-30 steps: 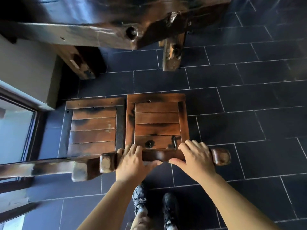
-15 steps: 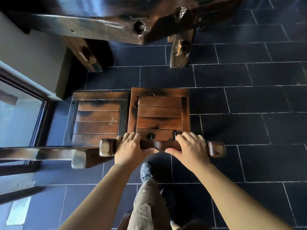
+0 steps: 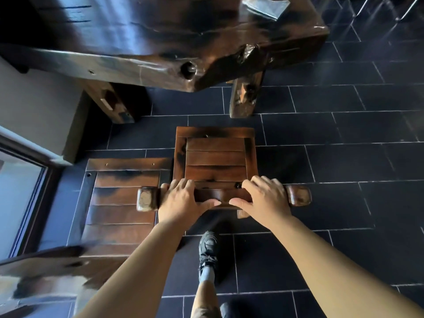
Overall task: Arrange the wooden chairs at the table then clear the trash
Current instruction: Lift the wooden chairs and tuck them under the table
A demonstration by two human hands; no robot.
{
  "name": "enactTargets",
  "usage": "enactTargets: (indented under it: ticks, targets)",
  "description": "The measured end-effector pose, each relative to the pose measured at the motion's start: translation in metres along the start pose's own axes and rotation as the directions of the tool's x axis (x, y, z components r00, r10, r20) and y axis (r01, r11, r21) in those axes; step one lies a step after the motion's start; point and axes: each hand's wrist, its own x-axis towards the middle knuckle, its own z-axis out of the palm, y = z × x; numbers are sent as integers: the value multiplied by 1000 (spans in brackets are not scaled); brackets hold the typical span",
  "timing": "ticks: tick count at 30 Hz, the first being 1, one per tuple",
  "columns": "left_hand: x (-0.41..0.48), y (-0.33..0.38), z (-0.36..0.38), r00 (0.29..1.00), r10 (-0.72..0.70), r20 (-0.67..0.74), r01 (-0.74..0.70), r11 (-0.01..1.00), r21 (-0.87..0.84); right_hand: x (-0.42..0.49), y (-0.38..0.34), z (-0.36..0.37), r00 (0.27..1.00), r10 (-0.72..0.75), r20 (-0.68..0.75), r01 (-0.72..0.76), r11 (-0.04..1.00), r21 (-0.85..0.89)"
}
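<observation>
A dark wooden chair [image 3: 215, 157] with a slatted seat stands on the tiled floor in front of me, facing the heavy wooden table [image 3: 160, 42]. My left hand [image 3: 181, 199] and my right hand [image 3: 263, 197] both grip the thick top rail of its backrest. A second wooden chair [image 3: 124, 196] of the same kind stands to its left, a little nearer to me, its backrest blurred at the lower left. On the table's far right corner lies a folded grey paper [image 3: 267, 6].
Two chunky table legs [image 3: 244, 97] stand on the dark tiled floor [image 3: 344, 157] beyond the chairs. A grey wall and a glass door frame [image 3: 34, 180] close off the left side. My shoe [image 3: 207, 246] is just behind the held chair. Metal chair legs [image 3: 390, 8] show at the top right.
The held chair has moved forward, toward the table, and now sits ahead of the left chair. I have stepped after it; more of the tabletop and the paper came into view.
</observation>
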Motion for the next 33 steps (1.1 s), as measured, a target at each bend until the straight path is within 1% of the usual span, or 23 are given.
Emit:
enactTargets:
  ticks: [5, 16, 22, 26, 31, 33]
  targets:
    - [53, -1, -7, 1000, -2, 11, 2, 1000, -21, 54, 19, 3, 1000, -8, 27, 7, 1000, 12]
    - [162, -3, -22, 1000, 1, 11, -1, 1000, 28, 155, 53, 12, 999, -25, -21, 25, 1000, 6]
    - [205, 4, -28, 1000, 2, -3, -2, 998, 61, 198, 74, 14, 999, -49, -19, 49, 999, -7]
    - [241, 5, -31, 1000, 6, -14, -5, 997, 82, 233, 87, 15, 999, -41, 16, 41, 999, -6]
    - [268, 2, -34, 1000, 13, -15, -11, 995, 99, 256, 92, 21, 998, -51, -37, 49, 998, -39]
    - [267, 1, -35, 1000, 18, -15, -17, 994, 109, 256, 91, 22, 998, -48, -34, 47, 997, -54]
